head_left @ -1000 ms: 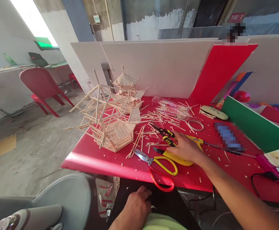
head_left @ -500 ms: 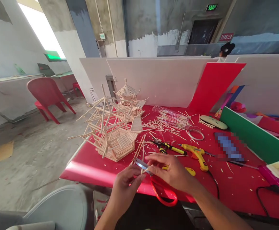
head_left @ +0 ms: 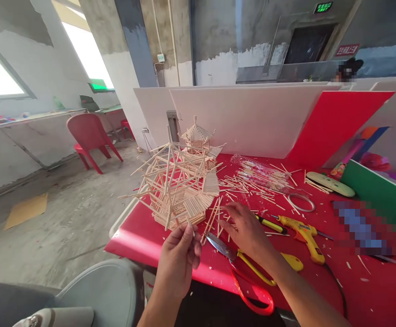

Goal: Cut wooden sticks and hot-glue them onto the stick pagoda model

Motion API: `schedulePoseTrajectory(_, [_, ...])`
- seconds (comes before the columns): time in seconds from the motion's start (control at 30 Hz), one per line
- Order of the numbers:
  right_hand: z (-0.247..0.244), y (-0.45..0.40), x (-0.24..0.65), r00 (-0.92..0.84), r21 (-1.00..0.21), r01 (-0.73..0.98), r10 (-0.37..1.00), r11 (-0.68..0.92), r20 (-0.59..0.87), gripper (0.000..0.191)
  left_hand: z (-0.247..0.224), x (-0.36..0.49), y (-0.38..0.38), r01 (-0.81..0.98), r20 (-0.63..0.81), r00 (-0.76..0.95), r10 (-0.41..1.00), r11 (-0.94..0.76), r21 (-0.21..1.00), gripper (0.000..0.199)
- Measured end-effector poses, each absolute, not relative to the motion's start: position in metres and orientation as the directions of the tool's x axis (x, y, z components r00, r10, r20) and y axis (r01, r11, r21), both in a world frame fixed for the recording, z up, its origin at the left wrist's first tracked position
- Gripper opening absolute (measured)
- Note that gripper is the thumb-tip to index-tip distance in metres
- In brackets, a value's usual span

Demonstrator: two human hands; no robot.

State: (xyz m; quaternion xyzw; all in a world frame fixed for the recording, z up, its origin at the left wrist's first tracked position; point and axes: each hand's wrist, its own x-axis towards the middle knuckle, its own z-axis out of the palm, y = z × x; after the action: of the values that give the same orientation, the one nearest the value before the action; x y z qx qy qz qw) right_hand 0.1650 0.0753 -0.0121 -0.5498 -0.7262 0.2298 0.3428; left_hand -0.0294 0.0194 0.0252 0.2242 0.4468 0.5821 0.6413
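Note:
My left hand [head_left: 181,254] pinches a small wooden stick [head_left: 190,223] between thumb and fingertips, just in front of the stick-built pavilion model [head_left: 196,203]. My right hand [head_left: 247,229] hovers to the right with fingers apart and nothing visible in them, above several loose sticks [head_left: 214,212]. Below it lie red-handled scissors [head_left: 220,246] near the table's front edge. The black-and-yellow pliers [head_left: 272,224] are partly hidden behind the right hand.
A yellow glue gun [head_left: 305,234] lies on the red table [head_left: 133,243], right of the hands. Behind it are a roll of tape [head_left: 301,202] and a plastic bag of sticks [head_left: 262,173]. A green board [head_left: 371,195] stands at the right; a grey bin [head_left: 99,290] sits lower left.
My right hand has left the scissors and moved away from my left hand, its fingers spreading. My left hand has brought the stick up nearer the model. The view has turned slightly left.

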Motion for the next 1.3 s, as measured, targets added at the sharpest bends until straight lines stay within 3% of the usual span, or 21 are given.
schedulePoseTrajectory(0.2, [0.006, 0.038, 0.139, -0.326, -0.768, 0.553, 0.932, 0.324, 0.159, 0.028, 0.022, -0.043, 0.04, -0.643, -0.385, -0.101, 0.918, 0.235, 0.729, 0.034])
schedulePoseTrajectory(0.63, [0.01, 0.029, 0.148, -0.297, -0.816, 0.52, 0.949, 0.253, 0.105, 0.026, 0.025, -0.037, 0.051, -0.488, -0.35, -0.163, 0.922, 0.234, 0.841, 0.036])
schedulePoseTrajectory(1.0, [0.006, 0.025, 0.161, -0.301, -0.844, 0.492, 0.951, 0.215, 0.067, 0.026, 0.025, -0.033, 0.055, -0.456, -0.341, -0.23, 0.911, 0.209, 0.865, 0.039])
schedulePoseTrajectory(1.3, [-0.012, 0.028, 0.188, -0.176, -0.756, 0.609, 0.97, 0.24, 0.167, 0.029, 0.022, -0.033, 0.056, -0.454, -0.343, -0.24, 0.908, 0.207, 0.867, 0.036])
